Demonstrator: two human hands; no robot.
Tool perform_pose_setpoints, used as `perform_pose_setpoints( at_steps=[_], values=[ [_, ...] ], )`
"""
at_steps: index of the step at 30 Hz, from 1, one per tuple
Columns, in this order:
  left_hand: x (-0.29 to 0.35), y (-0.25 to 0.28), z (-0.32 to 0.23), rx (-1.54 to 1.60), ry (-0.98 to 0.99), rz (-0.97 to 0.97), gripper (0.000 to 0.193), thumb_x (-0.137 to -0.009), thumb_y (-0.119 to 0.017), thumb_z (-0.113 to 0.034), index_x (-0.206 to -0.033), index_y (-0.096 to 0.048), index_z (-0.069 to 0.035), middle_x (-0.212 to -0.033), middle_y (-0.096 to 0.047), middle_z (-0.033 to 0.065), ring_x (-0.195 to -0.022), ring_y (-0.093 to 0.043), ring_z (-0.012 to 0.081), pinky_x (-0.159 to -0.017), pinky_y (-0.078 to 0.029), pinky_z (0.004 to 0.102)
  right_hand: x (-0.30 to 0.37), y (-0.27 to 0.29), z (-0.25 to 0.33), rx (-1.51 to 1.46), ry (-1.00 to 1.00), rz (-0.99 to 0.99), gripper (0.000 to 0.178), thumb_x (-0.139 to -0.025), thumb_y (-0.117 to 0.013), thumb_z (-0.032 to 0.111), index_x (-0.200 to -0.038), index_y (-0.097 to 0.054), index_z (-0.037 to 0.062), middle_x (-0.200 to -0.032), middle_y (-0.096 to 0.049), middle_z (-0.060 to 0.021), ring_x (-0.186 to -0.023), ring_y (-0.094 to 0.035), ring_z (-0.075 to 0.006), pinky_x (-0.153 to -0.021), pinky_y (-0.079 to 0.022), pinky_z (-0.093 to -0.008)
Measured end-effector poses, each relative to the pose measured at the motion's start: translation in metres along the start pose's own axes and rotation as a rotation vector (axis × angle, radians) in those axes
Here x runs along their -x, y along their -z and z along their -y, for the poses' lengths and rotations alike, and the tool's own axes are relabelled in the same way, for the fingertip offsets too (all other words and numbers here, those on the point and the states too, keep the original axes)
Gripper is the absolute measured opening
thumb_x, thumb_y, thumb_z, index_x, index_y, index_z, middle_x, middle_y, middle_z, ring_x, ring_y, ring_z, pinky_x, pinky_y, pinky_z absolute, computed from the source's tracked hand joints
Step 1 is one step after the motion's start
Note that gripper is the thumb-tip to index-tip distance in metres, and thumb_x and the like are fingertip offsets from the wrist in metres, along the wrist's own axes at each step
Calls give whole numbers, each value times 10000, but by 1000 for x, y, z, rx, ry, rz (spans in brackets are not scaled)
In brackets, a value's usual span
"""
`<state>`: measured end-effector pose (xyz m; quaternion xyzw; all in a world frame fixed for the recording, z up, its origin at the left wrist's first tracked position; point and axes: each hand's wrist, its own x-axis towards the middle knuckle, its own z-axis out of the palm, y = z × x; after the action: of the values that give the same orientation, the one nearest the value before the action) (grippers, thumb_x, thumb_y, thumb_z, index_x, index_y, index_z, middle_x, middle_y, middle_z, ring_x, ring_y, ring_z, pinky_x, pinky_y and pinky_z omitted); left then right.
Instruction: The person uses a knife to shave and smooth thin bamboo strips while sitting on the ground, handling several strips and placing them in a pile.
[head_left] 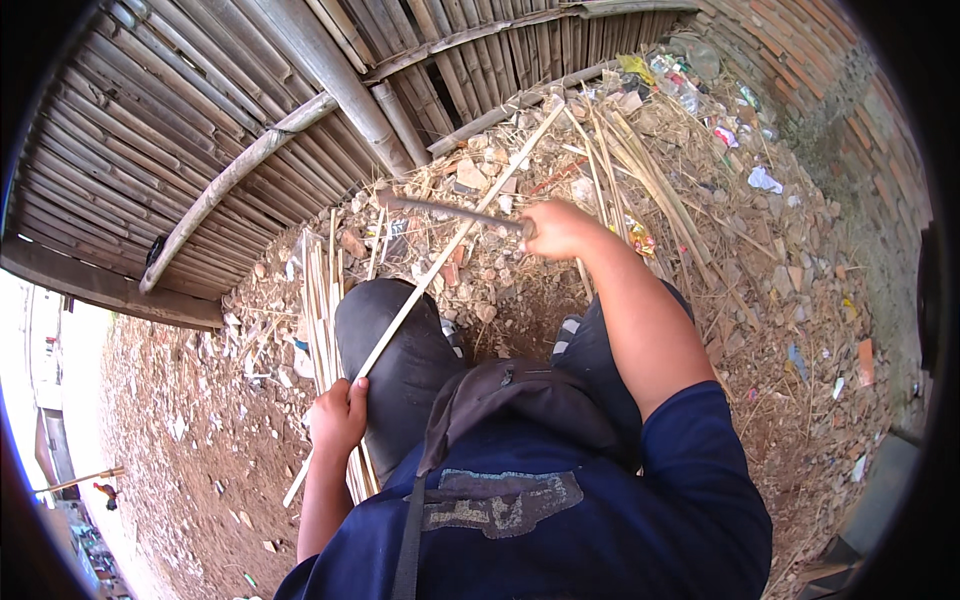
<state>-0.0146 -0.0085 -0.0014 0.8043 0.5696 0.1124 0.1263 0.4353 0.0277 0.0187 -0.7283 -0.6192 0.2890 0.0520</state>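
Note:
A long pale bamboo strip [425, 284] slants across my left knee, from the ground at the lower left up toward the fence. My left hand [338, 415] is closed around it near its lower end. In my right fist [562, 228] is the handle of a long knife [432, 207]. Its dark, worn blade points left and crosses the strip's upper part; whether it touches the strip I cannot tell. Beside my left leg lies a bundle of thin bamboo strips [320, 310]. More bamboo strips [655, 180] lie on the ground beyond my right hand.
A bamboo-slat fence [180, 130] with thick poles stands ahead and to the left. On the right rises a brick wall [870, 140]. Stones, dry straw and plastic litter [680, 85] cover the ground. A dark bag [520, 400] rests on my lap.

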Motion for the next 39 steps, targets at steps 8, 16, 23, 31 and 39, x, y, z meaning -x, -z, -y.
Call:
perform_pose_setpoints(
  at_steps=[8, 16, 23, 31, 39],
  values=[
    [-7, -7, 7, 51, -20, 19, 509, -1007, -597, -403, -674, -511, -28, -603, -578, 229, -584, -586, 453, -561, -442, 529, 11, -15, 33, 11, 108, 56, 260, -846, -715, 192, -1090, -716, 102, -967, -721, -143, -943, -701, -291, -862, -549, -439],
    [-9, -9, 8, 117, 26, 34, 497, -1009, -587, -397, -691, -540, -18, -609, -585, 232, -597, -593, 454, -578, -450, 529, -1, 2, -10, -176, 31, -74, 313, -813, -771, 255, -1032, -700, 43, -932, -718, -156, -882, -693, -302, -810, -535, -422],
    [-10, 7, -10, -64, 62, 71, 515, -995, -567, -457, -712, -583, -27, -668, -634, 246, -664, -637, 470, -627, -481, 561, 11, -10, 21, -42, -6, 100, 269, -843, -736, 236, -1031, -693, 49, -938, -706, -150, -892, -686, -291, -815, -539, -435],
    [-10, -4, 3, 4, 32, 8, 478, -976, -610, -424, -699, -582, -35, -622, -620, 228, -617, -635, 457, -593, -492, 548, -8, -10, 3, -164, 124, 20, 348, -786, -803, 302, -1006, -702, 53, -940, -710, -190, -905, -679, -358, -800, -518, -444],
    [-16, 8, -8, -79, 33, 29, 528, -972, -593, -484, -700, -588, -31, -656, -642, 234, -663, -653, 463, -626, -507, 549, -1, -14, 4, -14, -8, -1, 386, -802, -757, 271, -1137, -712, 85, -1099, -715, -187, -1054, -680, -346, -918, -541, -443]
  ],
)
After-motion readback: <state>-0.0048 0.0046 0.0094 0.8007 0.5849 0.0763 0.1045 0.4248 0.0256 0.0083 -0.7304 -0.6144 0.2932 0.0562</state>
